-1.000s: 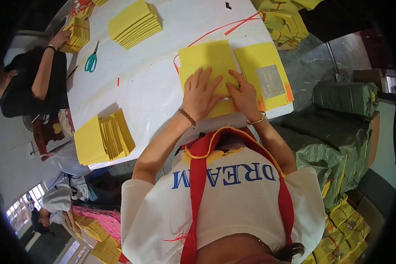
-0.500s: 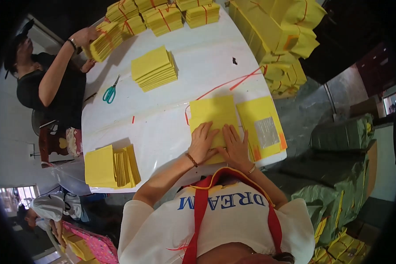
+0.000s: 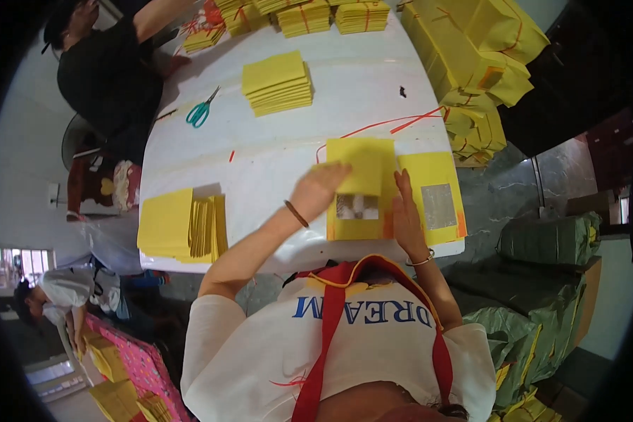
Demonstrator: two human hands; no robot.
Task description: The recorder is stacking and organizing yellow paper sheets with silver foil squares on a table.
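Left hand (image 3: 318,190) blurred, perhaps holding yellow paper (image 3: 362,167), right hand (image 3: 407,216) alongside

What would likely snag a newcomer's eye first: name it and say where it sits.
Probably the bright yellow folded paper at the white table's near edge, with the blurred left hand over its left side and the right hand along its right. Next come the red-tied yellow bundles along the table's far edge. Against the yellow, the teal-handled scissors stand out on the table's left side.
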